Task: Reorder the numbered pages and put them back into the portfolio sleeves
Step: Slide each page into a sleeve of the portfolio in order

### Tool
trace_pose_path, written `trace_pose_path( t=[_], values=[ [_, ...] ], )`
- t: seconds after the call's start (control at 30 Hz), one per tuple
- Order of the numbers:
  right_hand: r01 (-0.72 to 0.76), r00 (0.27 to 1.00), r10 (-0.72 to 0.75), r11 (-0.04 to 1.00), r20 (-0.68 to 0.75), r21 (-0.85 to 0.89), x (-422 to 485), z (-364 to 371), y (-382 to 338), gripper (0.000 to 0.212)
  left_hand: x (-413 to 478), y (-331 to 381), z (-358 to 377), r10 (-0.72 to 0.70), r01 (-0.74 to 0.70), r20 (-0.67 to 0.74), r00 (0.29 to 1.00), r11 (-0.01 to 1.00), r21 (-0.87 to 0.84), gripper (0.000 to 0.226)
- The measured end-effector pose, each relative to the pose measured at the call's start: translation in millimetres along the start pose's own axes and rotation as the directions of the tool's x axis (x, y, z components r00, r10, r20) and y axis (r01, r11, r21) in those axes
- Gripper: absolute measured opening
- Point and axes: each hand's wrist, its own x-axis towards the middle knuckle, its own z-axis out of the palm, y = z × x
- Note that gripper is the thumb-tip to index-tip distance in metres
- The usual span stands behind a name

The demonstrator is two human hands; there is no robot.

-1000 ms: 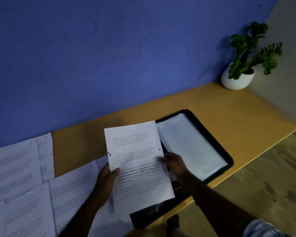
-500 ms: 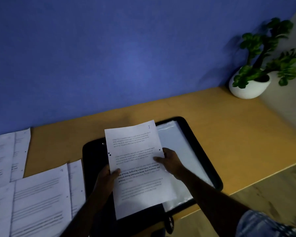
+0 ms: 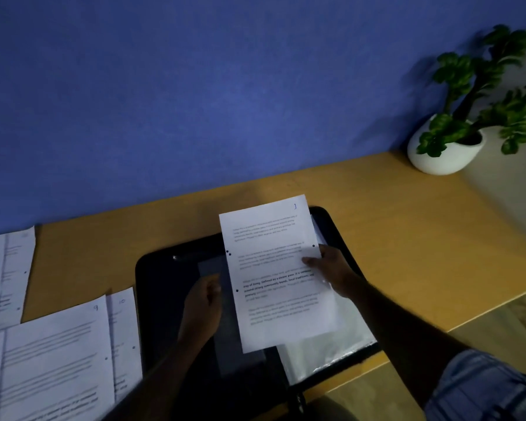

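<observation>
The page [image 3: 274, 275], a white printed sheet with punch marks along both long edges and a small blue handwritten number at its top right corner, is pinched at its right edge by the right hand [image 3: 331, 268] over the open black portfolio [image 3: 164, 284] at lower centre. Clear sleeves [image 3: 325, 350] lie stacked on the portfolio's right half. Loose pages [image 3: 52, 354], two marked 9 and 10, overlap flat at lower left.

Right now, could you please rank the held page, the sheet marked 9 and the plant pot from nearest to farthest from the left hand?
1. Held page, just right of the left hand.
2. Sheet 9, on its left.
3. Plant pot, far right corner.
</observation>
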Motion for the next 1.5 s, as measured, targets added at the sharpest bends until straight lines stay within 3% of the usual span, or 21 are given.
trace_pose_path(
  t=[0.27, 0.5, 0.67, 0.83, 1.0, 1.17, 1.5],
  values=[
    [0.028, 0.999, -0.03, 0.997, 0.017, 0.075, 24.6, -32.4, -18.3, 0.014, 45.0, 10.5, 10.4, 0.096, -0.108, 0.065, 0.993, 0.971, 0.215, 0.037],
    [0.021, 0.974, -0.058, 0.986, 0.22, 0.166, 62.6, -66.9, -48.8, 0.028, 80.9, 29.9, 46.4, 0.303, -0.33, 0.149, 0.941, 0.73, 0.599, 0.053],
    [0.044, 0.955, -0.104, 0.975, 0.277, 0.217, 90.2, -74.9, -69.9, 0.034, 84.1, 42.8, 80.0, 0.244, -0.287, 0.169, 0.955, 0.622, 0.728, 0.07],
    [0.125, 0.944, -0.186, 0.966, 0.272, 0.225, 111.8, -79.5, -92.1, 0.039, 84.8, 44.9, 88.3, 0.317, -0.31, 0.133, 0.939, 0.615, 0.725, 0.05],
    [0.204, 0.934, -0.269, 0.941, 0.236, 0.269, 126.5, -78.9, -106.9, 0.033, 86.1, 42.4, 95.4, 0.383, -0.303, 0.034, 0.923, 0.671, 0.676, 0.051],
    [0.254, 0.928, -0.314, 0.927, 0.199, 0.275, 137.4, -74.2, -114.0, 0.029, 82.1, 40.1, 100.3, 0.428, -0.306, -0.026, 0.904, 0.686, 0.66, 0.01],
    [0.259, 0.92, -0.338, 0.905, 0.199, 0.338, 161.1, -59.6, -125.5, 0.031, 75.4, 26.6, 107.8, 0.539, -0.412, 0.006, 0.842, 0.636, 0.652, 0.034]
  ],
)
